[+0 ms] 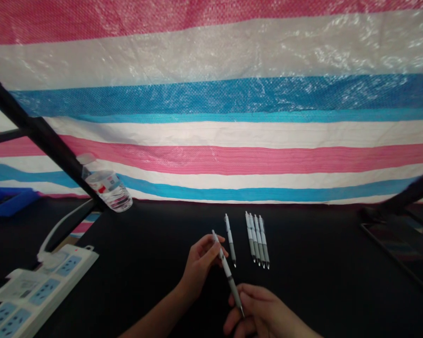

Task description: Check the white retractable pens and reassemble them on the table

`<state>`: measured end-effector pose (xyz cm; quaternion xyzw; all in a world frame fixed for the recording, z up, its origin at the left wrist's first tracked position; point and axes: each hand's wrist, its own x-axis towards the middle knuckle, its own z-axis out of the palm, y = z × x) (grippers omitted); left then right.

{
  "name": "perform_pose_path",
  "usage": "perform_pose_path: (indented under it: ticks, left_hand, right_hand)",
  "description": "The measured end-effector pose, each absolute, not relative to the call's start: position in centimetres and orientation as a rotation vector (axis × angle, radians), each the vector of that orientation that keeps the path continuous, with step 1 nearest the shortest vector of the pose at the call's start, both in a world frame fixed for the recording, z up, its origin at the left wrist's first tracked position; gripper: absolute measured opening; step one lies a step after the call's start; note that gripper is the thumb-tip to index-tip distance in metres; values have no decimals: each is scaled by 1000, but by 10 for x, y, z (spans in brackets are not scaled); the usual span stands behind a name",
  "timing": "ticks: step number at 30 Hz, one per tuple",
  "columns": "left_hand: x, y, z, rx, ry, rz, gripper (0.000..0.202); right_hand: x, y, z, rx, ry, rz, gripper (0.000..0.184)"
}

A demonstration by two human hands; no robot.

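Between my two hands is a white pen with a grey grip, tilted with its tip down toward me. My left hand pinches its upper, clicker end between thumb and fingers. At the lower end, my right hand has its thumb and fingers closed around the grey grip near the tip. Just beyond my left hand a single similar pen lies on the black table. Farther right, several matching pens lie side by side in a row, tips toward me.
A white power strip with a plugged-in cable lies at the left. Behind it are a clear plastic bottle, a black metal bar and a blue tray. A dark flat device is at the right. Striped sheeting hangs behind the table.
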<state>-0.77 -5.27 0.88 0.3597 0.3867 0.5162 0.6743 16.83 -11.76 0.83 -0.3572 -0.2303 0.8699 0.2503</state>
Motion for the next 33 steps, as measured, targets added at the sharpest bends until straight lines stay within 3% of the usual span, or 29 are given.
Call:
perform_pose_path:
  ticks: [18, 33]
  left_hand:
    - [-8, -52, 14, 914, 957, 1230, 31]
    - [-27, -26, 17, 591, 945, 1499, 35]
  right_hand:
    - [167, -118, 6, -1010, -759, 2195, 48]
    - [165, -124, 9, -1043, -777, 2199, 48]
